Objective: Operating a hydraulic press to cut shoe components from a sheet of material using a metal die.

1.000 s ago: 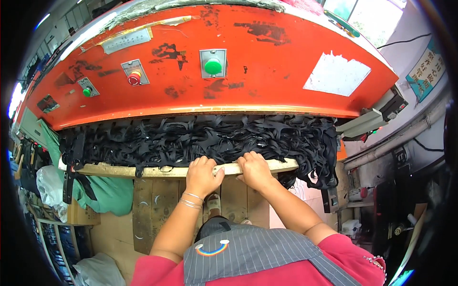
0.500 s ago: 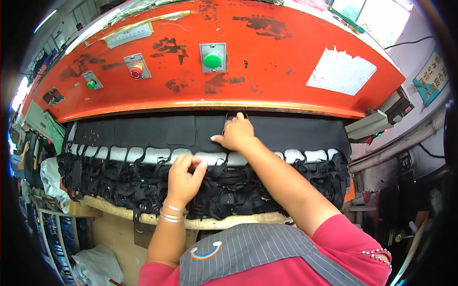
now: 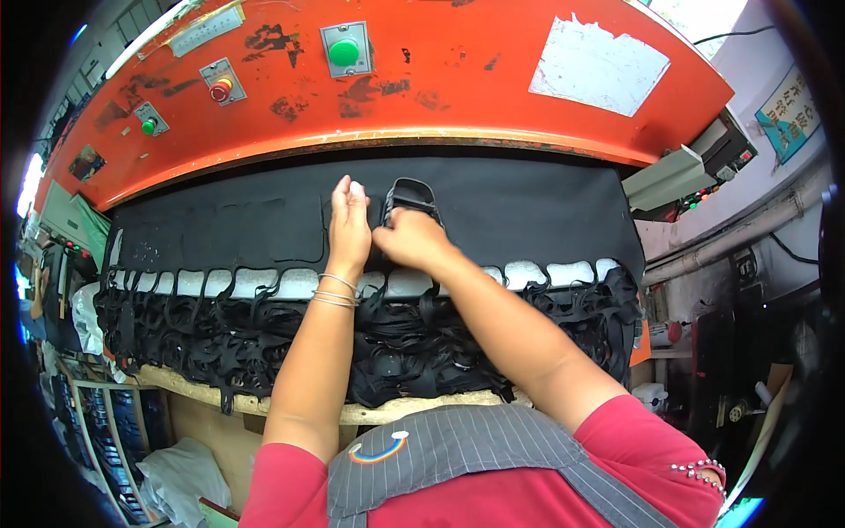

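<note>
Both hands slid up since half a second back. My right hand (image 3: pixel 412 239) pinches the cutting die (image 3: pixel 411 201) onto uncut black fabric (image 3: pixel 519 211) at upper centre; left hand (image 3: pixel 349 224) rests beside it, fingers pressed together, flattening the sheet.

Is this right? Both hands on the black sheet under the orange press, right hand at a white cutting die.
Not quite: the cutting die is black, not white, as the head view shows. The rest holds: left hand and right hand are on the black sheet under the orange press.
</note>
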The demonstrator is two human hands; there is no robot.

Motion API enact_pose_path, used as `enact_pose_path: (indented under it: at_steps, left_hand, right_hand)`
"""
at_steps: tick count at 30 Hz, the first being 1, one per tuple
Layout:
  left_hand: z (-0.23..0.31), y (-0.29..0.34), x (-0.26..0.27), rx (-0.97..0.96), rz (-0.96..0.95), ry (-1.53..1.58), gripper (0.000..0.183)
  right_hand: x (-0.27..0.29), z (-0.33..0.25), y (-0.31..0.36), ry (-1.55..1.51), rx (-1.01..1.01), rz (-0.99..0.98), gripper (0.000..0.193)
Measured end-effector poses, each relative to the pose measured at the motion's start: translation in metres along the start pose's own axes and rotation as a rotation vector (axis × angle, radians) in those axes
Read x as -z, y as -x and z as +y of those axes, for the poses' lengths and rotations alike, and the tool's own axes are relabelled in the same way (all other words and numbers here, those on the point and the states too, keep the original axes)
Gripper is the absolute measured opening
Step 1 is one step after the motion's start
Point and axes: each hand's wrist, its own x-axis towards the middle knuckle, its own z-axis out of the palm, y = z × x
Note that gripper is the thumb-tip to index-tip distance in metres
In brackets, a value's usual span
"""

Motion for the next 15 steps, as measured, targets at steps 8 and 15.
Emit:
enact_pose_path:
  at_steps: [8, 15]
  left_hand:
    - [-0.012, 0.061, -0.014, -0.458, -0.240, -1.206, 0.035]
    - [-0.013, 0.080, -0.032, -0.602, -0.300, -1.138, 0.037]
  right_hand:
    - [0.089, 0.069, 0.014, -0.375, 0.092, -0.138, 0.023]
    - [0.107, 0.144, 0.055, 0.562, 0.259, 0.108, 0.046]
